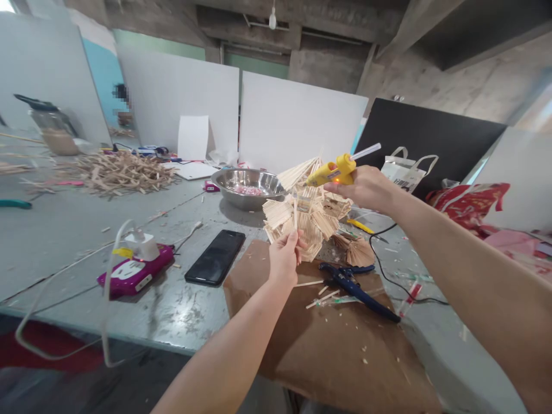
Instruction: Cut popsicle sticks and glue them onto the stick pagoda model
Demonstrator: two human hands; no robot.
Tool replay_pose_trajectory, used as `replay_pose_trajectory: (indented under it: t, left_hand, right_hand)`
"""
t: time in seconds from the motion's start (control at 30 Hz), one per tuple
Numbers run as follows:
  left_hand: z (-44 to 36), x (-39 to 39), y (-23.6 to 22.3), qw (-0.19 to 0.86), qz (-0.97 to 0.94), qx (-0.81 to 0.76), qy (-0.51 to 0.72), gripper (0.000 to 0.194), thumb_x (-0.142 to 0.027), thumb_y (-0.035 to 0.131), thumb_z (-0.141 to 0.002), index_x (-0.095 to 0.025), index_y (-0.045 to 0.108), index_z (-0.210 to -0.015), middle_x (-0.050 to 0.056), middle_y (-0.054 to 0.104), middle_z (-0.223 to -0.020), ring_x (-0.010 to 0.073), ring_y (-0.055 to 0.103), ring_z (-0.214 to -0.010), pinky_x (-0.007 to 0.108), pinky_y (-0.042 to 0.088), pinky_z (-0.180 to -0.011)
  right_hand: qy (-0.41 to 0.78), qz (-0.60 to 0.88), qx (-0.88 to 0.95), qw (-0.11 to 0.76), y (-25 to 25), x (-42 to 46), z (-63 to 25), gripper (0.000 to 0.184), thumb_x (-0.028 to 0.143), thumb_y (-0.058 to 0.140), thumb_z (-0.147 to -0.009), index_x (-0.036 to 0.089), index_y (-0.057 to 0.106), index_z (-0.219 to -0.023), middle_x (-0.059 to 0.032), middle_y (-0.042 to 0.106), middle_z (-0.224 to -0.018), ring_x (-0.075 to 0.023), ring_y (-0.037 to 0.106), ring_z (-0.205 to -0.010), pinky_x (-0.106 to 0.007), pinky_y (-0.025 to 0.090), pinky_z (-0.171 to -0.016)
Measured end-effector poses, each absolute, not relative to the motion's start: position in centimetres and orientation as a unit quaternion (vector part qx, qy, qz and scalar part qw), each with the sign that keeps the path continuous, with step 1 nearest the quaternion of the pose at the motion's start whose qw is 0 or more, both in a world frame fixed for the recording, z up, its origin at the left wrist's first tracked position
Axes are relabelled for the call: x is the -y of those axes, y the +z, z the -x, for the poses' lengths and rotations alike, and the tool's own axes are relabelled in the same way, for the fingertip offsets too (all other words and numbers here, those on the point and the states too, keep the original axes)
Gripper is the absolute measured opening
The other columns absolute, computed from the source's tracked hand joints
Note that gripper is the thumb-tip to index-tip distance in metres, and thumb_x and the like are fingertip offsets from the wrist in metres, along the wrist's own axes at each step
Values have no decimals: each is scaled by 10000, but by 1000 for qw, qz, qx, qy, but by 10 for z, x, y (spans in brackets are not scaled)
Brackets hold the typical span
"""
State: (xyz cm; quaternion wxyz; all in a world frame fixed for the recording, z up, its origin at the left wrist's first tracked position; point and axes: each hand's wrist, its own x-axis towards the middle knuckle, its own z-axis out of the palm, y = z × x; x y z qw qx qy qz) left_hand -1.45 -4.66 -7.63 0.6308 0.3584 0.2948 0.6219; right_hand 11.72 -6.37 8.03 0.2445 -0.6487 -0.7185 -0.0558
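My right hand (366, 187) is wrapped round a yellow hot glue gun (331, 171) with a clear glue stick (365, 151) jutting from its back. The gun's nozzle points left, close over a model built of thin wooden sticks (310, 221) in fan-shaped panels. My left hand (285, 253) pinches a thin wooden stick (295, 214) upright at the model's near side. Whether the nozzle touches that stick I cannot tell. Beneath lies a brown cardboard sheet (328, 351), bearing blue-handled cutters (360, 290) and loose stick pieces.
A black phone (215, 257) and a purple power strip (138, 270) with a white charger lie to the left. Behind stand a steel bowl (250, 187) and a heap of wood pieces (125, 172). A black cord (382, 270) loops at right, near a yellow-handled tool (360, 225).
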Motion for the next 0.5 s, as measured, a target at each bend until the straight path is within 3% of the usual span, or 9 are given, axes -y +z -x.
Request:
replay_pose_trajectory:
  t: [0.23,0.5]
  left_hand:
    - [15,45,-78,633,-356,-291,623,267,-357,564,-620,-101,588,-693,-31,505,-447,12,319,-252,157,180,-284]
    - [15,44,-78,631,-360,-292,622,286,-377,578,-600,-105,588,-687,-35,504,-450,10,316,-255,158,182,-285]
  right_hand:
    - [-75,658,714,228,82,65,-116,384,532,467,-636,165,481,-523,14,405,-435,-87,370,-434,-258,265,-440]
    - [-81,652,718,227,80,61,-119,396,551,455,-636,167,546,-605,9,429,-477,-93,382,-449,-253,264,-441]
